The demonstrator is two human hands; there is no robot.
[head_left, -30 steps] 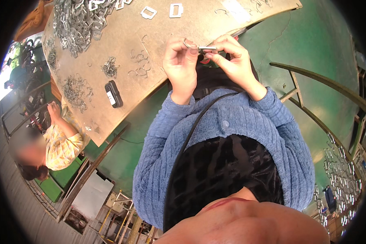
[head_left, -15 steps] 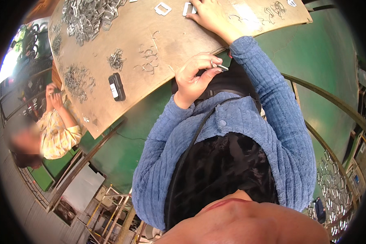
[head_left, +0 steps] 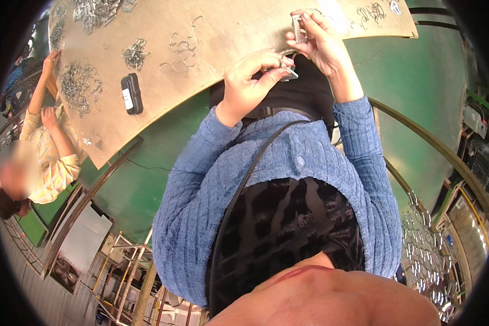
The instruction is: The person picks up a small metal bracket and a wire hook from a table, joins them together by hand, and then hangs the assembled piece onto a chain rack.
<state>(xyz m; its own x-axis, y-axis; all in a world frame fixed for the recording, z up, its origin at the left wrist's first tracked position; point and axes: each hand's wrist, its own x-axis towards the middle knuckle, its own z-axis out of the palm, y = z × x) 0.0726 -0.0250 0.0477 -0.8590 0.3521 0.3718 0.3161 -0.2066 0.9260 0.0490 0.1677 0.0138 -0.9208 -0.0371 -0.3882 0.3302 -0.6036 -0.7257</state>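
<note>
My left hand (head_left: pixel 249 81) is raised in front of my chest, fingers pinched on a small metal clip (head_left: pixel 289 73). My right hand (head_left: pixel 321 42) is just above and to the right of it, holding a small rectangular metal buckle (head_left: pixel 298 26) upright over the near edge of the brown board table (head_left: pixel 223 27). The two hands are close together, and the two pieces are a short way apart. Both arms wear blue knitted sleeves.
On the board lie a black handheld device (head_left: pixel 131 93), loose bent wire clips (head_left: pixel 182 48) and piles of metal pieces (head_left: pixel 80 84). A co-worker in a yellow top (head_left: pixel 51 157) works at the left end. Metal rings (head_left: pixel 425 255) hang at the lower right. The floor is green.
My right hand reached out over the board to a buckle, then came back with it next to my left hand. My left hand kept its clip near my chest.
</note>
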